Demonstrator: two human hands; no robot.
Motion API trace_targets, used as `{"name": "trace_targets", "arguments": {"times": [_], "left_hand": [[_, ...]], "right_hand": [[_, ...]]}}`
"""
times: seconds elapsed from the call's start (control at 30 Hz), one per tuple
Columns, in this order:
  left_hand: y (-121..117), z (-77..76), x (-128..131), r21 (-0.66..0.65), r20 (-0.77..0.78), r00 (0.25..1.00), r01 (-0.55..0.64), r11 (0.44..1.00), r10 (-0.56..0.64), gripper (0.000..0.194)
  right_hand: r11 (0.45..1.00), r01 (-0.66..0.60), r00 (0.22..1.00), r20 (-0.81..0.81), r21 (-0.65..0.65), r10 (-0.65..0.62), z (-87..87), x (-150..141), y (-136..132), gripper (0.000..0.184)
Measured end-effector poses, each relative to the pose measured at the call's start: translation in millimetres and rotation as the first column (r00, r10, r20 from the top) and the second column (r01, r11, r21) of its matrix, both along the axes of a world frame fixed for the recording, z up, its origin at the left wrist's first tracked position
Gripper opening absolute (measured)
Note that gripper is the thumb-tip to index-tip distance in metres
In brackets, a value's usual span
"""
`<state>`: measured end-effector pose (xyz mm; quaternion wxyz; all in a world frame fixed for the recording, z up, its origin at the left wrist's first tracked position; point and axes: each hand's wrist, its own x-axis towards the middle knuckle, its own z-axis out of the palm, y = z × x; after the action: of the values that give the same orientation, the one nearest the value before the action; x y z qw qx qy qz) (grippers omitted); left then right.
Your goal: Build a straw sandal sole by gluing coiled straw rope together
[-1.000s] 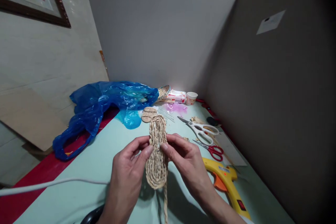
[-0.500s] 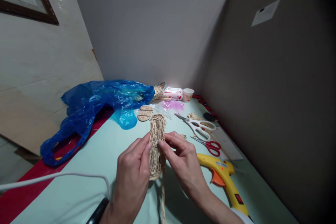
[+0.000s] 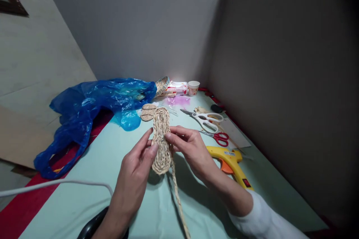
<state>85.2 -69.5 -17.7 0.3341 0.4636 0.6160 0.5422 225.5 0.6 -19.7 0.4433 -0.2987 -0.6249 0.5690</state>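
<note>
Clearly, L hand [image 3: 133,171] & R hand [image 3: 193,149] clamp fingers on opp. sides of braided piece [image 3: 162,157], glue gun [image 3: 231,158] nr R hand

Single head-worn view, looking forward and down over the tabletop [image 3: 154,209], braided piece [image 3: 162,142] close, grey panel [image 3: 146,26] beyond

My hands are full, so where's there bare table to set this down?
Bare tabletop shows between the blue bag, the white cable and your left hand. Another patch lies between the glue gun, the white sleeve and the dark panel. Crowded beyond your right hand: white scissors and red scissors lie close together.
</note>
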Motion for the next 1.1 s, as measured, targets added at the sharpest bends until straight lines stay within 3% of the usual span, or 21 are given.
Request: {"name": "trace_targets", "arguments": {"times": [0.1, 0.23, 0.37, 0.53, 0.73, 0.87, 0.97, 1.1], "left_hand": [[-3, 2.3, 1, -0.014, 0.124, 0.990, 0.067, 0.998, -0.064, 0.049], [-6, 6.2, 3, 0.040, 0.246, 0.968, 0.045, 0.998, -0.053, 0.038], [-9, 7.5, 1, 0.090, 0.329, 0.944, -0.037, 0.995, 0.005, 0.038], [-11, 5.4, 0, 0.095, 0.298, 0.954, -0.069, 0.993, 0.038, 0.040], [-11, 6.1, 1, 0.089, 0.379, 0.925, -0.068, 0.994, 0.030, 0.038], [-11, 12.4, 5, 0.032, 0.535, 0.844, -0.053, 0.998, 0.028, 0.042], [-10, 14.9, 7, 0.008, 0.616, 0.787, -0.046, 0.999, 0.032, 0.046], [-11, 12.9, 8, 0.021, 0.602, 0.797, -0.080, 0.997, 0.051, 0.042]], "right_hand": [[0.998, -0.064, 0.997, -0.035, -0.008, 0.064, 2.7, 2, 1, 0.027], [0.987, -0.160, 0.985, -0.061, -0.002, 0.159, 6.9, 6, 2, 0.033], [0.992, -0.121, 0.991, -0.069, -0.040, 0.118, 8.0, 7, 1, 0.023], [1.000, -0.029, 0.999, -0.028, -0.009, 0.028, 8.9, 5, -4, 0.017], [0.997, -0.081, 0.994, -0.075, -0.014, 0.079, 8.7, 0, -7, 0.016], [0.993, -0.110, 0.994, -0.030, -0.038, 0.109, 8.8, 0, -9, 0.013], [0.994, -0.109, 0.993, 0.035, 0.004, 0.109, 10.1, 1, -11, 0.012], [0.983, -0.074, 0.993, 0.104, 0.169, 0.056, 11.3, 1, -16, 0.011]]}}
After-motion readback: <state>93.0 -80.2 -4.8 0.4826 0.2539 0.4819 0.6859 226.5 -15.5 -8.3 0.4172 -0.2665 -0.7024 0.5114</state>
